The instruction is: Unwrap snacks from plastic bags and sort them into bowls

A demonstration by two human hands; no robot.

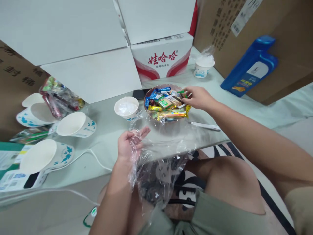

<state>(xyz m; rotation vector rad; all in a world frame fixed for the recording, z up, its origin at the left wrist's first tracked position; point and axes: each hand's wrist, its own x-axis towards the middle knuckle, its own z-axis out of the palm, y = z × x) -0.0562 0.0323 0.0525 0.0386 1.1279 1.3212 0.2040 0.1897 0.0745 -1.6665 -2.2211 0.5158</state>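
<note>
Snack bowl (pixel 176 88), fluted rim, on the pale-covered bench (pixel 107 133) near its front edge, within easy reach of both arms. Wrapped snacks (pixel 168 102) heaped above the rim; the rim's curve probably keeps the pile together.

Right hand (pixel 199 97) at the bowl's right side, fingers curled in on a green-edged packet; cannot tell whether it is pinched. Left hand (pixel 128 143) low at the front, fingers part-spread, clear film (pixel 156 173) draped over them; grip unclear. Film hangs past the bench edge, likely because it is too loose and light to hold a shape.

Paper cup (pixel 126 112) just left of the bowl.

Writing: water box (pixel 162 57) reads 娃哈哈 in red, 饮用纯净水 below. Left carton (pixel 14 71): 封, 桶 legible. Blue bottle (pixel 250 70): large "L" on a white label; smaller print unreadable.
</note>
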